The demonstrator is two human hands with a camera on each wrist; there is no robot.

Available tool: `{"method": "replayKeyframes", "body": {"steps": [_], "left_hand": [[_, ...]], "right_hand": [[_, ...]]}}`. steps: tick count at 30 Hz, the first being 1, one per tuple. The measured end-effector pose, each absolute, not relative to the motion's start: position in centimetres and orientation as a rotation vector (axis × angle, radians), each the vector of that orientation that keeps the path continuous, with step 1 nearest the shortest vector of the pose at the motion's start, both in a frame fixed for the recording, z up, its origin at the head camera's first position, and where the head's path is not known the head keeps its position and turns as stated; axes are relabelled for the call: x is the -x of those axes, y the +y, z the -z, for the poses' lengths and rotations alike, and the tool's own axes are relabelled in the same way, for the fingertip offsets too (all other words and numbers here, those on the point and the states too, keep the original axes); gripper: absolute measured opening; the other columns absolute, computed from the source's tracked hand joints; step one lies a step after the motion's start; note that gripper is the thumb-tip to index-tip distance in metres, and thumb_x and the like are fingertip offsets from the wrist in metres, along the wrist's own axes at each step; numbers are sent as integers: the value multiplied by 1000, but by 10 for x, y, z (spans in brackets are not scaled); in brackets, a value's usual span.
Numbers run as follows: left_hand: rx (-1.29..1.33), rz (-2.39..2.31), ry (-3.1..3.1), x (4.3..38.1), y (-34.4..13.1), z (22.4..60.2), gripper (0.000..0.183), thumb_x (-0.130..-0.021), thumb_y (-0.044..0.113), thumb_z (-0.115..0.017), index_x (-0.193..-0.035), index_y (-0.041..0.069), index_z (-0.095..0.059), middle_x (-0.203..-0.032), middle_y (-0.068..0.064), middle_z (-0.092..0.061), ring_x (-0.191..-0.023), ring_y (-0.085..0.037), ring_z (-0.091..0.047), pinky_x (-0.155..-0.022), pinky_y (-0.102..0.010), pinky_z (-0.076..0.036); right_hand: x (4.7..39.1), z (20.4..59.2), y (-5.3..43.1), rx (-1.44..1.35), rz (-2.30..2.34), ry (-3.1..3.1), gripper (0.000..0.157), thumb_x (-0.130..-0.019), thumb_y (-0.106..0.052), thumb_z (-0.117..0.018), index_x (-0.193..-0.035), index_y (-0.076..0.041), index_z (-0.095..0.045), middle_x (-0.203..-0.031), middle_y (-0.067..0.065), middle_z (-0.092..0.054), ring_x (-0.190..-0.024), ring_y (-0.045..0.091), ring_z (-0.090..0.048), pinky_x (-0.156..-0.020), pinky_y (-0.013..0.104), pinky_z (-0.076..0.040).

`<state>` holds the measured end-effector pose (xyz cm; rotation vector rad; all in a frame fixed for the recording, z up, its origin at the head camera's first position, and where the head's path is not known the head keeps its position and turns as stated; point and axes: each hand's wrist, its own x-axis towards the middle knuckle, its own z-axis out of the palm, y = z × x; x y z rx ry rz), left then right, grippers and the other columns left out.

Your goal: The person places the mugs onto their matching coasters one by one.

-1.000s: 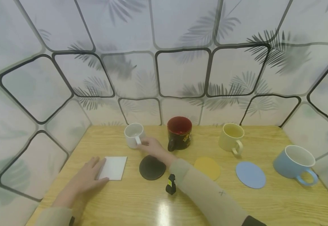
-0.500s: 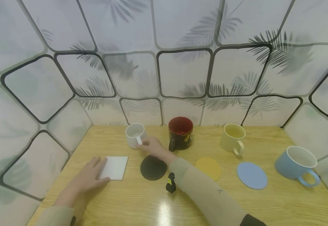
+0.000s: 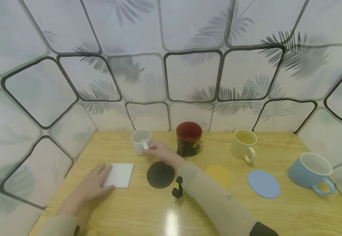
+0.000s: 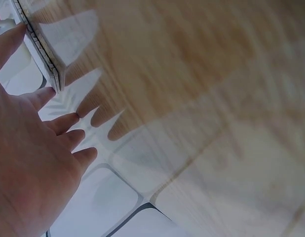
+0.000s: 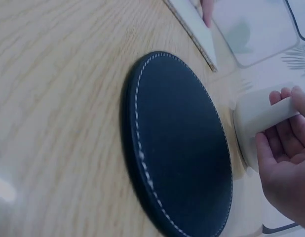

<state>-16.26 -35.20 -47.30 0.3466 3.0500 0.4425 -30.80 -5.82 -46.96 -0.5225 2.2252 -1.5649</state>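
Observation:
My right hand point(image 3: 162, 152) pinches the handle of a white mug point(image 3: 138, 146) at the back left of the table. In the right wrist view, fingers and thumb close round that handle, and the mug point(image 5: 252, 111) stands upright. Just in front of it lies a round black coaster point(image 3: 160, 174) with pale stitching along its rim. On the left, my left hand point(image 3: 90, 184) touches a white square coaster point(image 3: 121, 175) with straight, spread fingers. Thumb and index finger meet the coaster's edge in the left wrist view, while the other fingers rest on the table beside it.
A dark mug with red inside point(image 3: 188, 141) stands right of the white one. Farther right are a yellow mug point(image 3: 240, 144) and a blue mug point(image 3: 305, 172). A yellow coaster point(image 3: 219, 176) and a blue coaster point(image 3: 263, 183) lie before them. Patterned curtains point(image 3: 191, 77) bound the table.
The right wrist has risen slightly, its hand still at the mug's handle. The left hand keeps its place at the white coaster. The head view has shifted a little.

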Motion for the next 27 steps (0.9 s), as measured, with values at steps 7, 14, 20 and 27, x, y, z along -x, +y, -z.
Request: {"method": "replayKeyframes", "body": {"steps": [7, 14, 20, 27], "left_hand": [[-363, -414, 3063, 163, -350, 472, 88, -91, 48, -76, -154, -7, -47, -156, -44, -40, -146, -66, -36, -120, -77, -32], [-378, -411, 3063, 164, -352, 473, 87, -91, 47, -76, -153, -7, -48, -155, -45, -41, -144, -66, -37, -118, -78, -33], [-367, -415, 3066, 163, -353, 475, 87, -92, 48, -75, -154, -7, -47, -155, -45, -40, -145, -66, -36, -119, -78, -32], [-362, -394, 3075, 163, -350, 473, 87, -91, 48, -76, -153, -6, -49, -154, -45, -42, -144, -66, -38, -118, -78, -34]], "right_hand": [[305, 469, -56, 488, 1589, 2207, 26, -91, -21, -84, -105, 1, -81, -106, 7, -76, -99, 13, -54, -91, 27, -45], [303, 468, -53, 496, 1577, 2162, 24, -89, -20, -85, -100, 2, -82, -89, -5, -68, -92, 12, -53, -85, 24, -43], [296, 465, -57, 424, 1662, 2138, 25, -89, -18, -86, -102, 3, -82, -96, -2, -72, -95, 12, -52, -86, 24, -42], [285, 467, -66, 380, 1763, 2112, 25, -87, -17, -88, -100, 3, -83, -98, 0, -74, -96, 12, -52, -89, 24, -41]]}}
